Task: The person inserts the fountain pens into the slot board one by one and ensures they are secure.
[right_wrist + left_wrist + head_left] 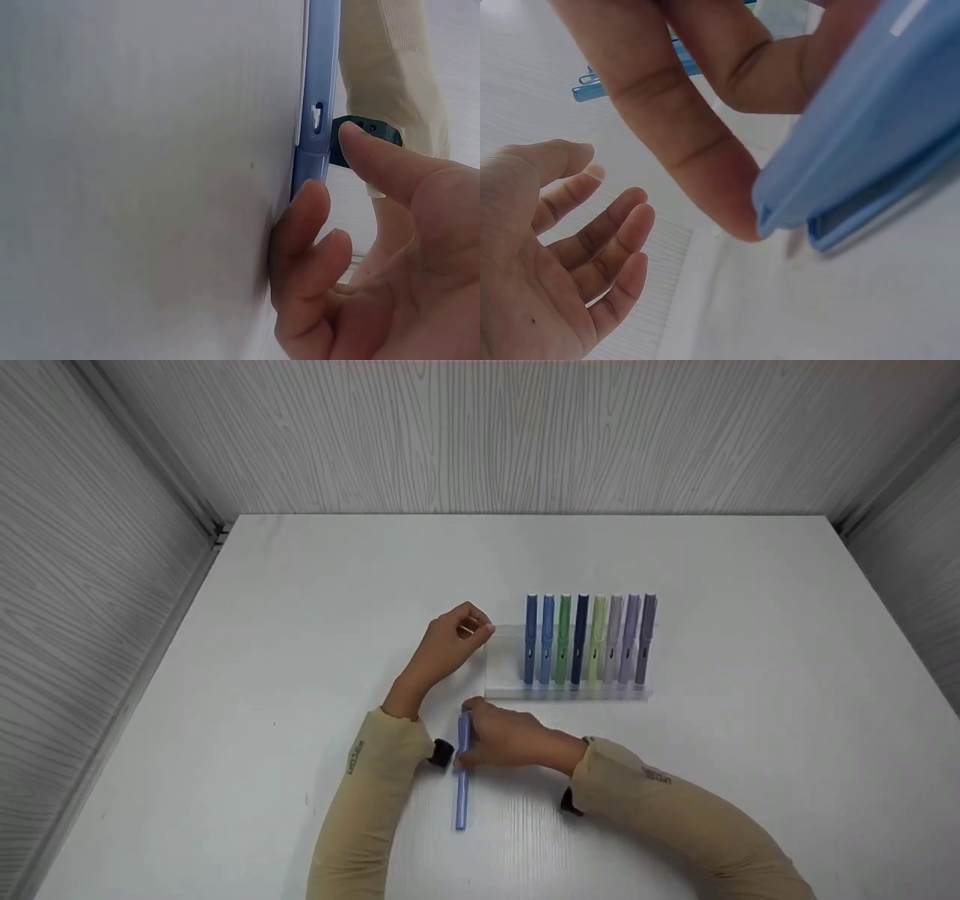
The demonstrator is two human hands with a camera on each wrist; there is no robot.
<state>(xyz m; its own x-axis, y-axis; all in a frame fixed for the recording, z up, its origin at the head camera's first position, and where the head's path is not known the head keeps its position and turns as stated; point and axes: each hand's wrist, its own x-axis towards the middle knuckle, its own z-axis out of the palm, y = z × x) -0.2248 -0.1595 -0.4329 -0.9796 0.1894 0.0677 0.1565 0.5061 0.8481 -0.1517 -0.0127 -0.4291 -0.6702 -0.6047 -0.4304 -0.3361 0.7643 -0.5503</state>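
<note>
A clear pen rack point(504, 660) stands mid-table, its right part filled by a row of capped pens. My left hand point(454, 636) is at the rack's upper left corner; thumb and index finger come together on that edge. The left wrist view shows its other fingers loosely bent. Just in front of the rack, a periwinkle-blue pen point(462, 795) lies lengthwise along the table, and my right hand point(510, 735) grips its upper half from the right. In the right wrist view, the thumb point(375, 157) is beside the pen's barrel, with the curled fingers point(304, 217) against it.
The racked pens run from a blue pen point(530, 637) through a green pen point(562, 637) and a navy pen point(580, 637) to a grey-purple pen point(646, 637). A black wrist camera point(441, 753) on the left sleeve sits close beside the loose pen. Wood-grain panels point(480, 435) enclose the table.
</note>
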